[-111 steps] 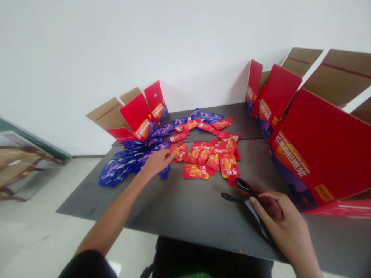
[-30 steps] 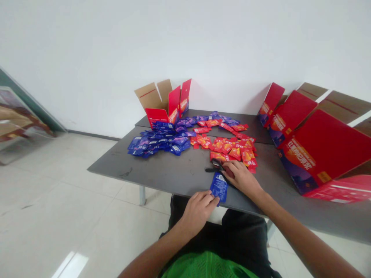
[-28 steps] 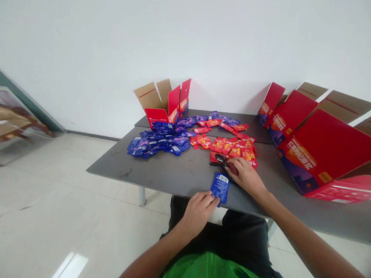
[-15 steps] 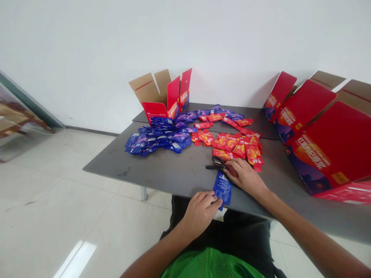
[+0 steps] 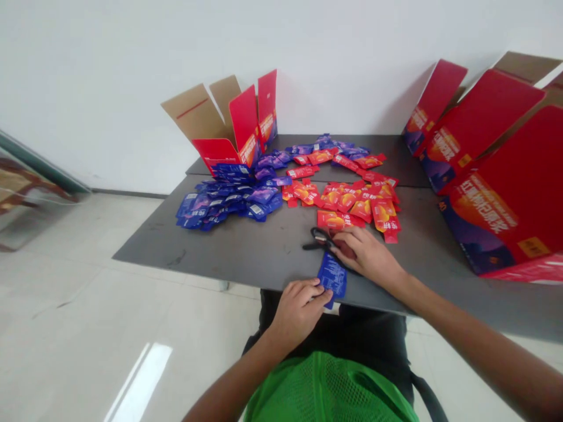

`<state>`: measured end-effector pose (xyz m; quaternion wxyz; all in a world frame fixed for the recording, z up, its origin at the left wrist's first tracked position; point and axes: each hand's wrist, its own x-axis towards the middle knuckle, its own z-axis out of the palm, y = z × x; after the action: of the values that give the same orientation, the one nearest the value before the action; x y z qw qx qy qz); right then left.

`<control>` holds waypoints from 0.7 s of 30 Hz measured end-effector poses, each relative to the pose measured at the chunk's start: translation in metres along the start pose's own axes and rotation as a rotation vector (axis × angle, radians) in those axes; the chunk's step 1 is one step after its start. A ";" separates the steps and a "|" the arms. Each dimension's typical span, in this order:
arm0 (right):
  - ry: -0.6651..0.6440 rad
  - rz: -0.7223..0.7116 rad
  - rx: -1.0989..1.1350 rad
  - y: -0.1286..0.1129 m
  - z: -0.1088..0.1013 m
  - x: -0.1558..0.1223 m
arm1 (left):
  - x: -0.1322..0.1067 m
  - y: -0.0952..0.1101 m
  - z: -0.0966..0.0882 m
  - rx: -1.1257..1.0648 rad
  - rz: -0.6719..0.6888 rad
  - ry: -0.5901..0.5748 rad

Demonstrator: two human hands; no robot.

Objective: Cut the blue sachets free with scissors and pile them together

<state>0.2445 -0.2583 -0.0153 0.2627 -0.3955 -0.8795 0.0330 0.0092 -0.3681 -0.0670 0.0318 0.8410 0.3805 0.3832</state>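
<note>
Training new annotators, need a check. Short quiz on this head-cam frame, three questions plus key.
1. True or false: the left hand touches a blue sachet.
2. What is the right hand on? A) a cardboard flap B) black-handled scissors C) a table leg
3. Fill in: in this view, the red sachets lie to the ____ of the blue pile.

Key: 1 true; 2 B; 3 right

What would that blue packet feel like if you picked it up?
The blue packet looks thin and flat, so probably floppy and light. Its shiny wrapper might feel slippery. Lying flat, it likely won't roll.
</note>
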 end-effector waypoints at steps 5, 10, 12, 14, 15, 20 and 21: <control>0.168 0.070 0.030 -0.013 -0.019 0.002 | -0.002 -0.001 0.000 0.011 0.005 -0.018; -0.091 -0.084 0.126 -0.060 -0.003 -0.027 | -0.001 0.000 -0.003 0.023 -0.011 -0.056; -0.095 -0.060 0.105 -0.051 0.005 -0.028 | -0.002 -0.001 -0.003 0.015 -0.001 -0.062; -0.044 -0.014 0.053 -0.030 0.009 -0.021 | -0.002 -0.002 -0.002 0.001 0.015 -0.053; -0.026 0.007 0.015 -0.017 0.008 -0.015 | -0.003 -0.003 -0.002 -0.004 0.016 -0.052; 0.069 0.072 -0.053 0.004 -0.012 0.008 | -0.004 -0.004 0.000 -0.001 -0.003 -0.062; 0.105 0.078 -0.021 -0.005 -0.016 0.007 | -0.005 -0.003 0.000 0.001 -0.004 -0.065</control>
<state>0.2456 -0.2591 0.0025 0.3028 -0.4335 -0.8487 0.0130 0.0052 -0.3689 -0.0708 0.0446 0.8523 0.3812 0.3554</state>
